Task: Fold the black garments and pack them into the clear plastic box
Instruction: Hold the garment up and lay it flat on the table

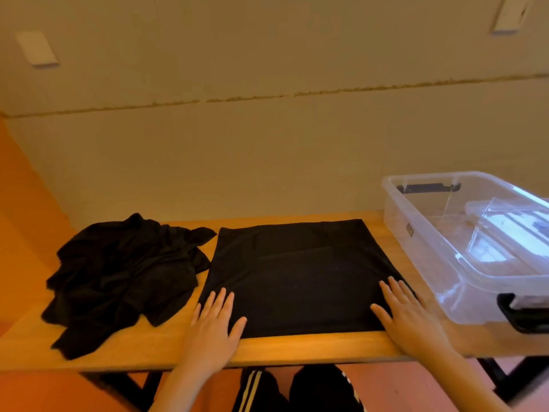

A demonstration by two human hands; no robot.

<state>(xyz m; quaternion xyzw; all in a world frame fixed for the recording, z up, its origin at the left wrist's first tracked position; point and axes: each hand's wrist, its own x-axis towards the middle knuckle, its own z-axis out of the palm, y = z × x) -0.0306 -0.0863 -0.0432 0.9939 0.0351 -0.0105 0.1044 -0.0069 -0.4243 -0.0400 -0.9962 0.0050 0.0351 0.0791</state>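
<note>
A black garment (297,272) lies flat on the wooden table, folded into a rough rectangle. My left hand (215,322) presses flat on its near left corner with straight, spread fingers. Flat on the near right corner rests my right hand (407,313), fingers also straight. A crumpled pile of black garments (118,278) sits to the left, close beside the flat one. The clear plastic box (445,254) stands open at the right, with no black cloth in it.
The wooden table (297,349) stands against a pale wall. Black latch handles show on the box's near end (517,313) and far end (427,188). My legs in dark trousers are under the table's front edge.
</note>
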